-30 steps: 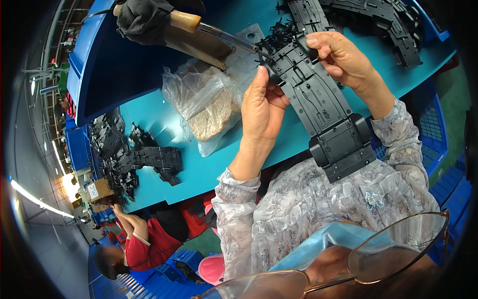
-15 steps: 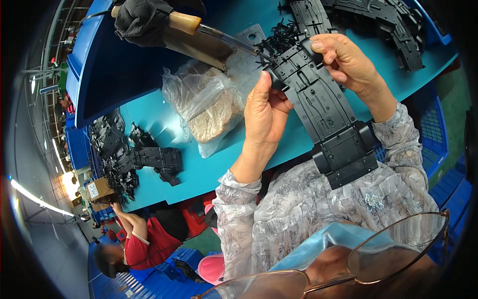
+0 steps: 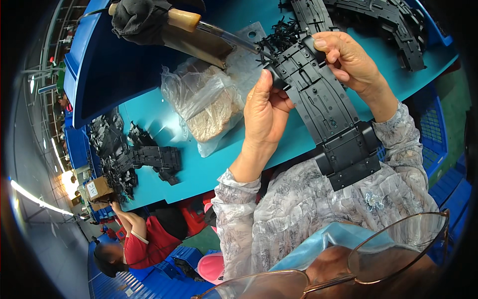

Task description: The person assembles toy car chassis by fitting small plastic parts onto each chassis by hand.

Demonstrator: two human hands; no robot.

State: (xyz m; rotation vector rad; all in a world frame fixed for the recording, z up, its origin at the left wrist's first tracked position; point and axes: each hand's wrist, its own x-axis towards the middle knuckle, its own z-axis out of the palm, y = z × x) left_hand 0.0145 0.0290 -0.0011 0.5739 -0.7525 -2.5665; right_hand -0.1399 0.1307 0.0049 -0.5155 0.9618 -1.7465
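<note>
A long black plastic panel (image 3: 326,107) held slanting over the edge of the blue surface (image 3: 196,174)

Black parts (image 3: 117,158) lie heaped at left; a wooden-handled tool (image 3: 184,20) points at the panel's far end; a clear plastic bag (image 3: 206,109) lies below it; the left hand (image 3: 264,117) pinches that end's left corner, the right hand (image 3: 352,61) its right corner.

teal table (image 3: 199,172), green floor (image 3: 454,107), strip light (image 3: 40,203)

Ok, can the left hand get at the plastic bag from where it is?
Probably yes: in this view the plastic bag lies just left of the left hand, with nothing seen between them. That hand would likely have to release the black part first.
</note>
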